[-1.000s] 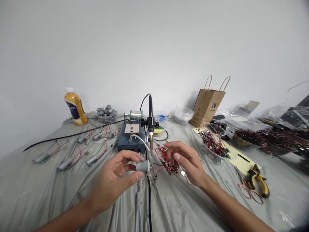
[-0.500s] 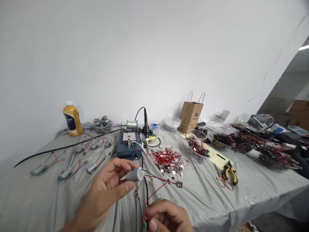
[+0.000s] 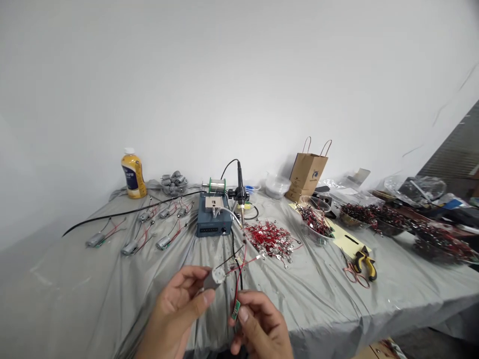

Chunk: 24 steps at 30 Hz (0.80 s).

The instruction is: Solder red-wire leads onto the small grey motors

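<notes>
Between its thumb and fingers, my left hand holds a small grey motor, its pale end face turned toward the camera. Red and black wires run from the motor to the right, one ending in a metal tab. My right hand pinches a small green circuit board just right of the motor, with a red wire rising from it. Behind the hands stands a blue soldering station, and a soldering iron points down in its holder beside a solder spool.
Wired motors lie at the left, near a yellow bottle. A pile of red wires with tabs is right of the station. Further right are a paper bag, bowls of wired parts, scissors and yellow-black pliers.
The motor has turned so its end face shows more. My right hand has risen slightly, bringing the green board into view. The background has shifted right and slightly up.
</notes>
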Available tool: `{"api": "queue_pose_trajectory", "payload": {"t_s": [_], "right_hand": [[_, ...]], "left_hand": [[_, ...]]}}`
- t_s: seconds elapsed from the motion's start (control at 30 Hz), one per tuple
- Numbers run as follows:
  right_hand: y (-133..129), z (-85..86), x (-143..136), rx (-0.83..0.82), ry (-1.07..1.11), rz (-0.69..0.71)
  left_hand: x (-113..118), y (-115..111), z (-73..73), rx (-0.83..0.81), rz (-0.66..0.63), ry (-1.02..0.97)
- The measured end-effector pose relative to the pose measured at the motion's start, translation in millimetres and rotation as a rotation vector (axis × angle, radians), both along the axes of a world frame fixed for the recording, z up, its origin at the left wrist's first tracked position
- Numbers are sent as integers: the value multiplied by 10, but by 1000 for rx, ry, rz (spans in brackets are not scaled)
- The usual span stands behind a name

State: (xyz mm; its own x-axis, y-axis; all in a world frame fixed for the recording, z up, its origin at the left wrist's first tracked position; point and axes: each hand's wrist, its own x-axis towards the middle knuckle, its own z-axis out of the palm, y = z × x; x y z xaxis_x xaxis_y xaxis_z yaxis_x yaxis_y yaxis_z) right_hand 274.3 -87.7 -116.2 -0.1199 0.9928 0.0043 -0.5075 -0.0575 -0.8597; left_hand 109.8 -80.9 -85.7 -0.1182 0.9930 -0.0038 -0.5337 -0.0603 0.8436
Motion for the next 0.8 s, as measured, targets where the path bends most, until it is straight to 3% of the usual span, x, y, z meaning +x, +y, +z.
{"api": "queue_pose_trajectory", "payload": {"t_s": [0.13, 0.3, 0.5, 0.63, 0.8], "right_hand": [[48, 22, -140, 61, 47, -73], [59, 26, -283, 130, 100, -179], [68, -10, -247, 223, -19, -209], [85, -46, -249, 204, -88, -193], [106, -38, -225, 138, -114, -190]], "left_hand": [[180, -68, -61, -4, -121, -101], [296, -95, -77, -9, -27, -131], [187, -56, -224, -14, -134, -70], [161, -45, -288, -50, -118, -81], [9, -41, -276, -223, -144, -152]]}}
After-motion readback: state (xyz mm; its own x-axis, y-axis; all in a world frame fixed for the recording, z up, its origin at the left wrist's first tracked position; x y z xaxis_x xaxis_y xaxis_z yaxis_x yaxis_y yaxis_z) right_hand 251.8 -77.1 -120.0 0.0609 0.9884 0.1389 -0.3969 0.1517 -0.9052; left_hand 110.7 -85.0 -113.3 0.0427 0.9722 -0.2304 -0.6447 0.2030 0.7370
